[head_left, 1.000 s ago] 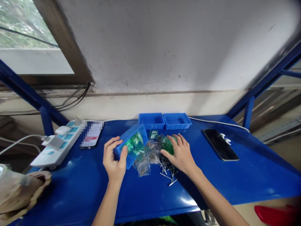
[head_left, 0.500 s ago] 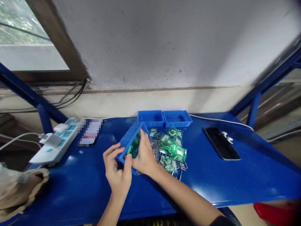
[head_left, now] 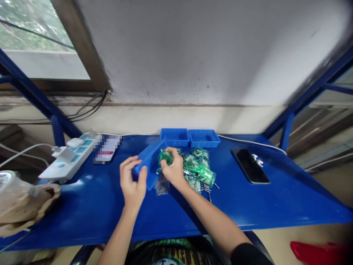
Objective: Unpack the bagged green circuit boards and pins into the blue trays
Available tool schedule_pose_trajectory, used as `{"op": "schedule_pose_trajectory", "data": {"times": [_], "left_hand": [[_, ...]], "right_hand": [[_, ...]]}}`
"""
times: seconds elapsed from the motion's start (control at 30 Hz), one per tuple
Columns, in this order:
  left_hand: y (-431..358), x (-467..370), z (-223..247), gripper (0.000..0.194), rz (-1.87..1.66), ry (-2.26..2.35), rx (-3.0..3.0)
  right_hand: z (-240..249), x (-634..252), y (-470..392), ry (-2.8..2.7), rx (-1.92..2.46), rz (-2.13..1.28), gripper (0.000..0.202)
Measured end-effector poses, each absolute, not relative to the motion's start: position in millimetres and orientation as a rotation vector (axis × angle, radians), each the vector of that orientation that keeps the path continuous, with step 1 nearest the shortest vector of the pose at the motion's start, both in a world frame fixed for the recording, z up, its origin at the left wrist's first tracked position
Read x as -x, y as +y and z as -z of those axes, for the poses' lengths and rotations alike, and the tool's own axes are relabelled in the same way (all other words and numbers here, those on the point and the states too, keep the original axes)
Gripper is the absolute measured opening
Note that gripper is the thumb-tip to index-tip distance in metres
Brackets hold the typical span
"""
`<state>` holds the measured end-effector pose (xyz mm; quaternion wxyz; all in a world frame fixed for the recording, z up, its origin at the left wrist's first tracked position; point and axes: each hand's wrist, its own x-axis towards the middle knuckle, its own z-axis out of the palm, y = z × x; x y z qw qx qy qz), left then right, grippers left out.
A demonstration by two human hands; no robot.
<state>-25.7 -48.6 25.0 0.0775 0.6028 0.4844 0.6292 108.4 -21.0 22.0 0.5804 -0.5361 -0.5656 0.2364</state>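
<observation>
My left hand (head_left: 134, 182) is closed on the near end of a blue plastic bin (head_left: 150, 160), which is tipped on its side with its opening toward the right. In my right hand (head_left: 174, 169), just outside that opening, is a bunch of green plastic packets (head_left: 164, 157), with the fingers curled round it. Beside and beyond the right hand lies a pile of clear and green packets (head_left: 202, 173) with thin metal pins or screws among them. A small clear bag (head_left: 162, 186) rests on the table below the tipped bin.
Two more blue bins (head_left: 174, 138) stand side by side at the wall. A dark phone (head_left: 249, 165) and white earbuds (head_left: 257, 160) lie to the right. On the left are a power strip (head_left: 68, 158), another phone (head_left: 109, 149) and a plastic-wrapped bundle (head_left: 24, 206).
My right hand has come out of the tipped bin with green packets in its grip. The bin has turned further onto its side, uncovering the small clear bag. The view has shifted slightly.
</observation>
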Motion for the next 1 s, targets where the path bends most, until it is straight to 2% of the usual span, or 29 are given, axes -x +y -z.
{"op": "schedule_pose_trajectory", "data": {"times": [0.17, 0.33, 0.5, 0.63, 0.73, 0.87, 0.93, 1.0], "left_hand": [[-2, 53, -16, 0.033, -1.931, 1.498, -1.157], [53, 71, 4, 0.042, -1.772, 1.309, -0.876], [66, 68, 13, 0.058, -1.713, 1.719, -1.062], [41, 56, 3, 0.073, -1.685, 1.933, -1.482], [19, 43, -7, 0.064, -1.686, 1.938, -1.868], [1, 22, -9, 0.031, -1.55, 1.585, -2.317], [-5, 10, -5, 0.029, -1.316, 1.344, -2.506], [-9, 0, 0, 0.038, -1.07, 1.27, -2.573]], "right_hand": [[-49, -156, -37, -1.298, 1.127, -0.396, 0.028], [-46, -214, -29, -1.336, 1.337, -0.164, 0.029], [-20, -238, -8, -1.206, 1.723, -0.252, 0.033], [-16, -241, -1, -1.067, 1.614, -0.412, 0.033], [-20, -239, 0, -0.975, 1.482, -0.485, 0.032], [-17, -234, 2, -0.989, 1.424, -0.586, 0.027], [-12, -233, 5, -1.048, 1.44, -0.6, 0.028], [-6, -235, 7, -1.121, 1.509, -0.566, 0.031]]}}
